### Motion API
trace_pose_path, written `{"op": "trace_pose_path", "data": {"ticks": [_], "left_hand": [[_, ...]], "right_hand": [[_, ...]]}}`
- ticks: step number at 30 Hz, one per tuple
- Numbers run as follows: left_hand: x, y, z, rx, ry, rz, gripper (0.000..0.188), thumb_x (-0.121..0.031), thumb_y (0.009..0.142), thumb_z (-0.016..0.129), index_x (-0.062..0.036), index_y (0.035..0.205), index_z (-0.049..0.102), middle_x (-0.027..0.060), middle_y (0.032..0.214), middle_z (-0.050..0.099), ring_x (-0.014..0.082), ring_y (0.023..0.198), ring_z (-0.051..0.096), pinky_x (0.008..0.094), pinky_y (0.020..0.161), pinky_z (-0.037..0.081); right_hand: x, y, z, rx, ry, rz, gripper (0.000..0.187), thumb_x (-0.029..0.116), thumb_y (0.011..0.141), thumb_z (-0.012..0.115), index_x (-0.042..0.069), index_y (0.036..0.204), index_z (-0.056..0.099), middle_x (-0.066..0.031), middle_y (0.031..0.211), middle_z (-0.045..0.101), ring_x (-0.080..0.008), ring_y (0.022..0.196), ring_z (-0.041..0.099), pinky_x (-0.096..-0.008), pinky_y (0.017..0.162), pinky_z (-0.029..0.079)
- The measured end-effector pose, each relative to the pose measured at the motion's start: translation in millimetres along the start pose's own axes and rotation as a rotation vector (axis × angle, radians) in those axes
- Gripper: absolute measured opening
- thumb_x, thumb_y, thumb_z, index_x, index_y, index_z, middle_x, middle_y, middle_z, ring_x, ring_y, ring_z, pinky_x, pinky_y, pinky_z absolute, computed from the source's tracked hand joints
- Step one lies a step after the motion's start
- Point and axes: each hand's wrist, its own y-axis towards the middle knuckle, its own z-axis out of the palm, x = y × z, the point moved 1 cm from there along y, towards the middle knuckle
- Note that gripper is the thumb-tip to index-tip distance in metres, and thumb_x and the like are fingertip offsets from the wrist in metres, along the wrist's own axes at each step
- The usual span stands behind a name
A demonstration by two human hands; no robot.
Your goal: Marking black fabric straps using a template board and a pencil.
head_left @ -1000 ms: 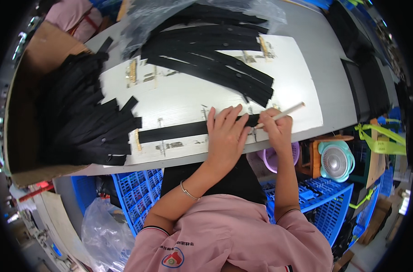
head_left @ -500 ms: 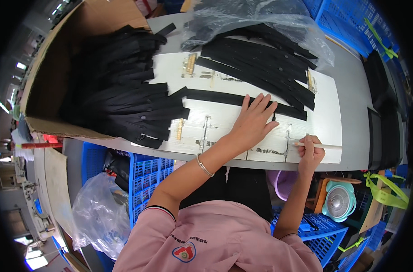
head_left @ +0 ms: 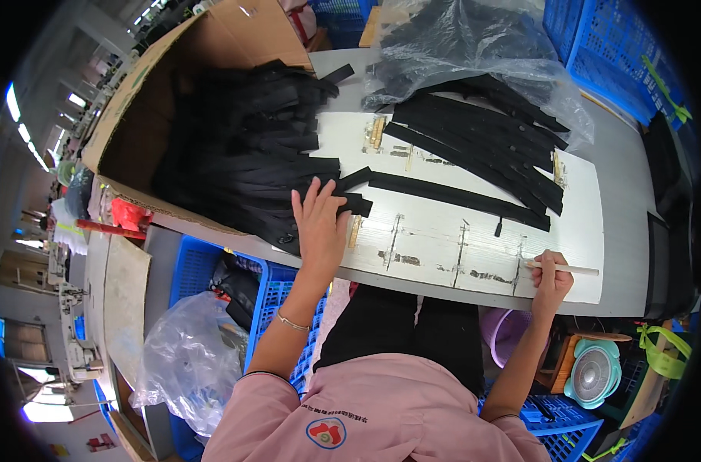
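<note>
My left hand has its fingers stretched out and a little apart at the near right edge of a heap of black fabric strips; its fingertips lie at the strip ends. Closed in a pinch, my right hand holds a slim white pencil over the near right part of a white board. One black strip lies alone across the board, its left end by the heap. Beyond it, a second bunch of black strips is spread out.
A cardboard box on its side holds the heap. Clear plastic wrap covers more strips at the back. Thin wooden stop pieces and dark lines mark the board. Blue crates stand behind the table and below it.
My left hand has left the single strip and moved left to the heap. The right hand keeps the pencil in about the same place on the board. The whole view has shifted.
</note>
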Motion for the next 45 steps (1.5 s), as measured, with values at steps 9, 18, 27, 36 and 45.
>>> {"op": "trace_pose_path", "data": {"ticks": [9, 18, 27, 36, 45], "left_hand": [[-91.4, -2.2, 34.5, 0.056, -0.406, 0.163, 0.006, -0.008, 0.094, 0.067, -0.007, 0.099, 0.065, 0.014, 0.132, 0.066, 0.0342, 0.139, 0.051, 0.058, 0.122, 0.019], [-21.8, 0.5, 23.8, -0.053, 0.042, 0.065, 0.041, -0.006, 0.086, 0.069, -0.0054, 0.127, 0.063, 0.0141, 0.145, 0.054, 0.0359, 0.149, 0.035, 0.0644, 0.122, 0.014], [-25.7, 4.1, 23.1, -0.09, -0.292, 0.138, 0.008, -0.011, 0.089, 0.072, -0.0098, 0.097, 0.073, 0.0105, 0.115, 0.072, 0.0318, 0.128, 0.059, 0.0539, 0.119, 0.027], [-149.3, -7.1, 57.0, 0.232, -0.665, 0.389, 0.014, -0.013, 0.089, 0.071, -0.0053, 0.098, 0.077, 0.0145, 0.086, 0.073, 0.0352, 0.085, 0.069, 0.0426, 0.079, 0.053], [-136.4, -60.5, 59.8, 0.025, -0.307, 0.462, 0.039, -0.02, 0.095, 0.067, -0.0036, 0.13, 0.065, 0.0122, 0.138, 0.062, 0.0324, 0.134, 0.051, 0.0592, 0.12, 0.022]], "right_hand": [[10.6, -0.7, 13.2, 0.012, 0.021, 0.003, 0.023, 0.018, 0.103, 0.063, 0.003, 0.088, 0.071, 0.003, 0.066, 0.058, -0.0018, 0.056, 0.044, -0.02, 0.051, 0.031], [12.3, -0.5, 16.0, -0.016, 0.127, -0.106, 0.025, 0.021, 0.107, 0.058, 0.001, 0.115, 0.07, 0.0004, 0.068, 0.058, -0.0014, 0.052, 0.038, -0.019, 0.047, 0.028], [16.4, 1.2, 17.7, 0.008, -0.002, -0.159, 0.021, 0.018, 0.103, 0.063, 0.0, 0.108, 0.072, -0.0003, 0.069, 0.061, -0.0052, 0.063, 0.054, -0.0219, 0.058, 0.042], [22.5, -89.1, 62.5, -0.016, -0.587, -0.772, 0.027, 0.009, 0.094, 0.067, 0.007, 0.122, 0.068, -0.0114, 0.116, 0.072, -0.0299, 0.114, 0.066, -0.0434, 0.098, 0.047], [2.8, -80.5, 27.8, -0.017, -0.85, -0.708, 0.048, 0.02, 0.092, 0.072, 0.009, 0.137, 0.057, -0.0056, 0.133, 0.067, -0.0265, 0.136, 0.054, -0.0536, 0.119, 0.025]]}}
